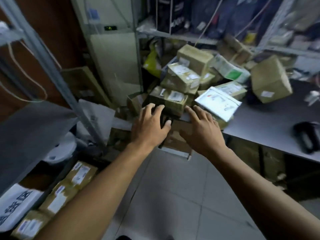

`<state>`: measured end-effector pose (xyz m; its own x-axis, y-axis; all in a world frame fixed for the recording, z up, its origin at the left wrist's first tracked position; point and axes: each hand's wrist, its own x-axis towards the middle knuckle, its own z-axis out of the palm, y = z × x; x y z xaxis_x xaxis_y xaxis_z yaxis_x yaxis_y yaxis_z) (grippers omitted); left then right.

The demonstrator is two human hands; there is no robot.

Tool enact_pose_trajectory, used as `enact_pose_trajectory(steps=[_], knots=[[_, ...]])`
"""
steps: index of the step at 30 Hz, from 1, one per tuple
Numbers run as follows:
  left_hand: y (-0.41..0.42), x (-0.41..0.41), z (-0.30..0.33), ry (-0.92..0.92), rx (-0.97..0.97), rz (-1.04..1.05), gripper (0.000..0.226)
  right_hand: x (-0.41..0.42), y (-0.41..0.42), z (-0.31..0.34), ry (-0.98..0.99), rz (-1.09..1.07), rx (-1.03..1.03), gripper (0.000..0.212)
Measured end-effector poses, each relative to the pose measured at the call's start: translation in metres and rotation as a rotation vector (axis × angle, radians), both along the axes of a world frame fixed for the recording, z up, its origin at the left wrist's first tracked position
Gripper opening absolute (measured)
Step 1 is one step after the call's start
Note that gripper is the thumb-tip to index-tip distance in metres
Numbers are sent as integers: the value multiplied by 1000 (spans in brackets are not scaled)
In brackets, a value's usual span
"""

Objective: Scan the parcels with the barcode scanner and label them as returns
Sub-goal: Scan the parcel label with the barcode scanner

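While the feed is a bit smeary, here's what I can make out, going left to right. Far left there's a metal shelving rack (52, 70), and on its bottom level a row of taped cardboard parcels (69, 186) with white labels face up. My guess is that's a sorted batch, but I can't read anything on them.

Left hand (149, 125) is reaching forward, fingers spread and relaxed, holding nothing. It hovers over the near end of the parcel heap, just above a dark item I can't identify. Right hand (202, 130) is next to it, also spread wide and empty, fingertips near the front brown box (174, 101) with the white label on top. Both hands flank that box, so I reckon the plan is a two-handed lift off the pile.

The pile of parcels (195, 75) sits at the left end of the grey table (270, 118), dumped loosely, boxes tilted against each other, with a white poly mailer (218, 103) leaning off the front and a bigger carton (270, 80) tipped further right.

Far right on the table lies a black handheld thing (306, 137), probably the barcode scanner, well apart from both hands. It's parked where the right hand could grab it once a parcel is pulled free. Nothing looks scanned or labelled yet, as far as I can judge.
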<state>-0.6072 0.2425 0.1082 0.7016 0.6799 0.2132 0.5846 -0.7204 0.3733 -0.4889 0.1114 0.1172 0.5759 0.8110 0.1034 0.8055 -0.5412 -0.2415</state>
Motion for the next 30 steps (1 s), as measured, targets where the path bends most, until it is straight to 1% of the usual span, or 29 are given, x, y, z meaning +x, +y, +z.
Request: enact_pose_trajectory(steps=[4,8,12,20,27,30], knots=[[-35,47,10,12,-3,-65,60,36,-51,5,-7,-84,25,77],[-52,77,14,50,5,-83,60,67,-77,3,24,-149,43,74],[-53,109,12,73,0,-126,59,99,-83,0,69,-216,63,74],[-39,193,9,46,-62,-277,59,164,-78,1,81,-356,47,75],[-43,276,8,51,-37,-474,58,214,-89,3,58,-498,-12,75],[-54,308,5,74,-56,-513,57,238,-101,-3,62,-538,-37,74]])
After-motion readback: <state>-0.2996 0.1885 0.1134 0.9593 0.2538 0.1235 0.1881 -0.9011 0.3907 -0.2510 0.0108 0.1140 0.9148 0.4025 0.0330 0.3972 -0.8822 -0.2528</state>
